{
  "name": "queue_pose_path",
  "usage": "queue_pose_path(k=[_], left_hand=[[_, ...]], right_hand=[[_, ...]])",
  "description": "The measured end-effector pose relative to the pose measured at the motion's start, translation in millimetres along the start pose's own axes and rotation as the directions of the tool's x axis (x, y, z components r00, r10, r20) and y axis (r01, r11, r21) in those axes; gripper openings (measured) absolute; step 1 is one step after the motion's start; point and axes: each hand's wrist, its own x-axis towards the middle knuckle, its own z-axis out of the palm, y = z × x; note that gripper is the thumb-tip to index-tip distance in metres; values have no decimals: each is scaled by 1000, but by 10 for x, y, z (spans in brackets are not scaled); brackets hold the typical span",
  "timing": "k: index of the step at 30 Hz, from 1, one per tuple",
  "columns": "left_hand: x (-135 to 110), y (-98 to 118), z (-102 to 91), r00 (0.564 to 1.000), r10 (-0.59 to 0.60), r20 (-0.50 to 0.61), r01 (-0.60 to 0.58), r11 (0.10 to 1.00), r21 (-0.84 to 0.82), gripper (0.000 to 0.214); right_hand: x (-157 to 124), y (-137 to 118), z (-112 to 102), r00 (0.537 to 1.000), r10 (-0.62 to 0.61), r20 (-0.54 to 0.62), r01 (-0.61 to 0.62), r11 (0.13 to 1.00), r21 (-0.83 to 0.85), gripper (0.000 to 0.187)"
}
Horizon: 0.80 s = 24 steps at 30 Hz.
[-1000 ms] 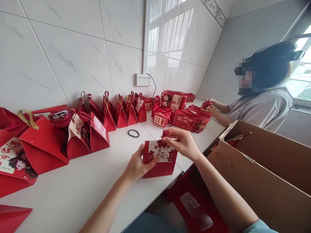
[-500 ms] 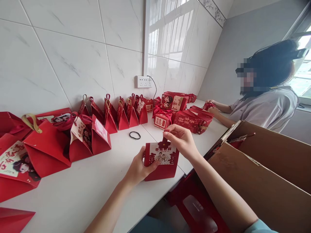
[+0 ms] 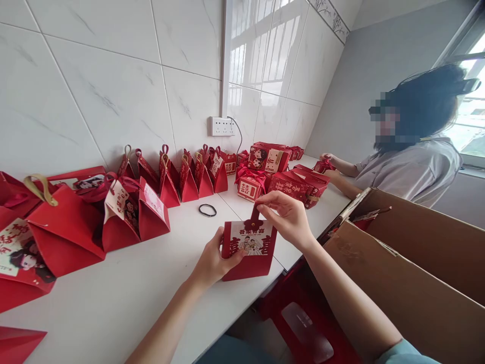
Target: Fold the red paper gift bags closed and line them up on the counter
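A red gift box (image 3: pixel 246 269) with a cream label of a drawn couple stands near the table's front edge. My left hand (image 3: pixel 212 260) grips its left side, thumb lying across the front. At the top, my right hand (image 3: pixel 288 218) pinches a dark red strap (image 3: pixel 255 215) between thumb and fingertips. The strap's flower-shaped end, with a small gold stud, lies against the upper part of the label. The box's back is hidden, as are most of the left fingers.
Finished-looking red boxes with loop handles (image 3: pixel 168 187) line the wall, and larger ones (image 3: pixel 66 227) stand left. A black hair tie (image 3: pixel 207 210) lies behind my box. More red boxes (image 3: pixel 290 184) are stacked beyond. Right are a cardboard box (image 3: pixel 409 268) and a seated person (image 3: pixel 417 156).
The strap's flower end has risen slightly off the label's printed characters, which now show more clearly. Both hands keep their hold. The view has shifted a little.
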Motion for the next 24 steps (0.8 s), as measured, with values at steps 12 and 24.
queue_pose_path(k=[12, 24], left_hand=[[-10, 2, 7, 1000, -12, -4, 12, 1000, -11, 45], [4, -38, 11, 1000, -7, -6, 7, 1000, 12, 46]], right_hand=[[-53, -5, -72, 973, 99, 207, -60, 980, -189, 18], [-110, 66, -46, 975, 164, 148, -157, 986, -56, 24]])
